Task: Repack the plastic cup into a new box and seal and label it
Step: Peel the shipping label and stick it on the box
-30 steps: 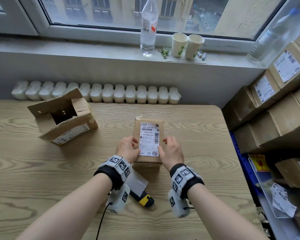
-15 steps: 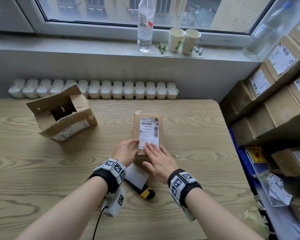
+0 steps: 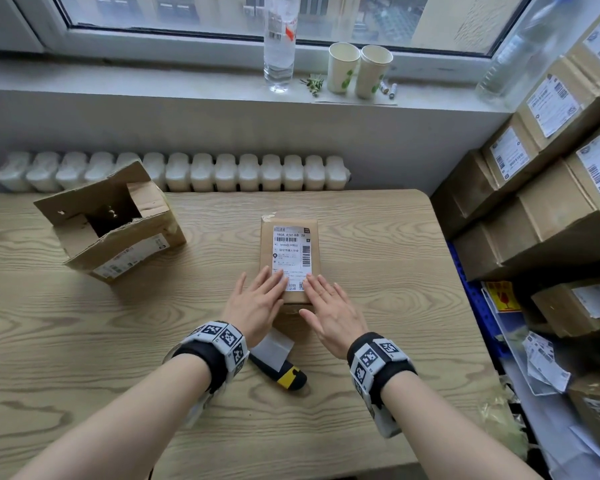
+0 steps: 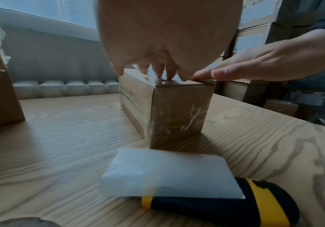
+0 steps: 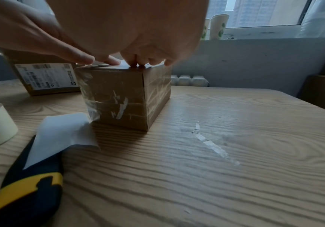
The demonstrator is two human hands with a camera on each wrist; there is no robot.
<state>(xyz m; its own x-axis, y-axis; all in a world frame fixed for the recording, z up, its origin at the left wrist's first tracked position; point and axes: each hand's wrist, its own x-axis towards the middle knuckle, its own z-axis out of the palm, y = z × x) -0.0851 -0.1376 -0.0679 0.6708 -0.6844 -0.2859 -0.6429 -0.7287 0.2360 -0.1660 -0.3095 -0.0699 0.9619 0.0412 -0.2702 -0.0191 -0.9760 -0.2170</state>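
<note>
While the taped new box (image 3: 289,261) sits mid-table (image 3: 84,341), the left hand (image 3: 257,303) and right hand (image 3: 333,311) lie flat, fingers straight, pressing its shipping label (image 3: 291,254); the plastic cup is unseen.

Wood-grain table (image 3: 84,341) fills centre. White radiator (image 3: 174,173) at 12 o'clock w/ grey sill (image 3: 118,81) and daylit window (image 3: 187,8) above. Stacked cartons (image 3: 551,209) at 3 o'clock.
</note>
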